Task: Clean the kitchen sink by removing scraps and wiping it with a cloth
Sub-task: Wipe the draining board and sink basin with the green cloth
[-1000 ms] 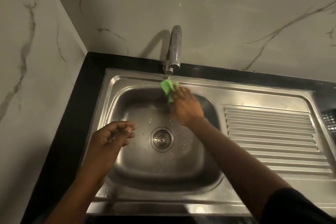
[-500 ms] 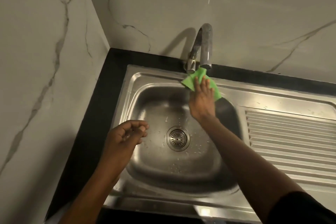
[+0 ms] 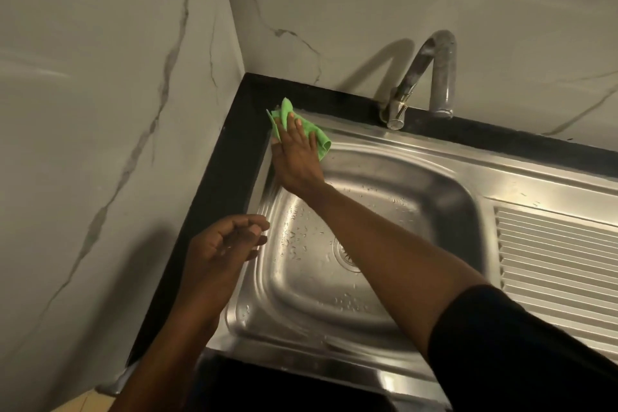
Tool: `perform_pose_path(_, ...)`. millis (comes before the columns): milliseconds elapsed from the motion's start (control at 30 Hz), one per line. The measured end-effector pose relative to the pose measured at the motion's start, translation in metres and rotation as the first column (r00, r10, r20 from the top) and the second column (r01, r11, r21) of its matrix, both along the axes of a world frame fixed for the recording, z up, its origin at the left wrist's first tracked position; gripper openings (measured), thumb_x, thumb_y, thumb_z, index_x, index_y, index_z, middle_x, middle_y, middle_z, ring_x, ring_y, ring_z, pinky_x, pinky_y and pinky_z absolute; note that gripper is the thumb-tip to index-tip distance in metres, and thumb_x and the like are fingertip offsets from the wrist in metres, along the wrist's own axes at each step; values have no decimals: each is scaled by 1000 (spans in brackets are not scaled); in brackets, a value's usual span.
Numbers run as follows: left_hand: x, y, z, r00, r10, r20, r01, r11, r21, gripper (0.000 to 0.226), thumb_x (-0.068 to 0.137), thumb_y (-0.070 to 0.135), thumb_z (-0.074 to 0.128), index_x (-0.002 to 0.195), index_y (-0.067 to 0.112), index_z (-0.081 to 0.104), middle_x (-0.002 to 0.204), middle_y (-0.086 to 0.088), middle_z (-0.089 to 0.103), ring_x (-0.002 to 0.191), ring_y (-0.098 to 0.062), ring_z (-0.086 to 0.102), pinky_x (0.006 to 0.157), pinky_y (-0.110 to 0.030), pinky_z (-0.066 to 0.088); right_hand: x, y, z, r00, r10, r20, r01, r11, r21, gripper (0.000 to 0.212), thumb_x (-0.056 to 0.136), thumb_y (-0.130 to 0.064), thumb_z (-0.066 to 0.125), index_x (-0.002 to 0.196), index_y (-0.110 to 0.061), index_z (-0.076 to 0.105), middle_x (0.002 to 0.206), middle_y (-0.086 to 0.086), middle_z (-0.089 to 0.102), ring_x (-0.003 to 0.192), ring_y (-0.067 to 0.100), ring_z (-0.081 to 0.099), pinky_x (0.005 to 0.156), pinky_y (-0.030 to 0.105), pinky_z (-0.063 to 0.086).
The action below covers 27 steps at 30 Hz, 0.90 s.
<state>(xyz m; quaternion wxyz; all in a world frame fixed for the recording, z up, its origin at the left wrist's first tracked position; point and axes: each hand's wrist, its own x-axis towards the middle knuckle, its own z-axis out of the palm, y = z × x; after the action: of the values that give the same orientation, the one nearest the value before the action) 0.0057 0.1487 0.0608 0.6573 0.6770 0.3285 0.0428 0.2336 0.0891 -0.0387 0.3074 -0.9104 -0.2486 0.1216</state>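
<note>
The stainless steel sink (image 3: 434, 160) has water drops in its basin and a round drain (image 3: 344, 254) partly hidden by my right forearm. My right hand (image 3: 296, 157) lies flat on a green cloth (image 3: 287, 117), pressing it onto the sink's far left corner rim. My left hand (image 3: 222, 247) hovers over the sink's left rim with its fingers loosely curled and holds nothing.
A curved metal tap (image 3: 434, 77) stands at the back edge. A ribbed draining board (image 3: 555, 261) lies to the right of the basin. A black countertop (image 3: 220, 184) borders the sink, with marble walls to the left and behind.
My right hand slid the green cloth left along the back rim, from under the tap to the far left corner. My left hand has barely moved; the view shifted left.
</note>
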Motion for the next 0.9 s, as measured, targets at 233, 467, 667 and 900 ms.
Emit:
perform_pose_path(233, -9, 9, 4, 995, 81, 56, -80, 997, -22, 16, 100, 14, 69, 104, 22, 82, 103, -2, 83, 99, -23, 80, 91, -40, 63, -85, -36, 17, 956, 284, -70, -280, 958, 53, 61, 110, -26, 43, 166, -21, 18, 174, 13, 3, 160, 35, 7, 127, 55, 20)
perform_pose_path(467, -21, 21, 14, 993, 80, 89, -80, 997, 3, 17, 94, 27, 68, 104, 31, 82, 108, 0, 83, 103, -23, 79, 93, -42, 60, -236, -92, 16, 797, 587, -139, -594, 804, -9, 59, 112, -36, 32, 167, -30, 11, 175, 3, -7, 162, 26, -6, 131, 45, 3)
perform_pose_path(667, -30, 27, 21, 990, 96, 102, -98, 995, 22, 17, 95, 28, 67, 103, 33, 81, 110, -1, 82, 104, -24, 79, 94, -45, 60, -237, -99, 18, 776, 629, -41, -631, 775, -43, 58, 112, -39, 32, 166, -32, 12, 175, -1, -3, 162, 20, 1, 131, 45, 6)
perform_pose_path(900, -47, 29, 22, 988, 139, 68, -139, 990, -4, 17, 102, 14, 65, 108, 22, 79, 110, -2, 83, 104, -23, 79, 95, -44, 59, -105, -31, 29, 960, 161, -228, -115, 973, 201, 64, 108, -6, 46, 164, -7, 17, 146, 29, 50, 120, 45, 59, 100, 58, 49)
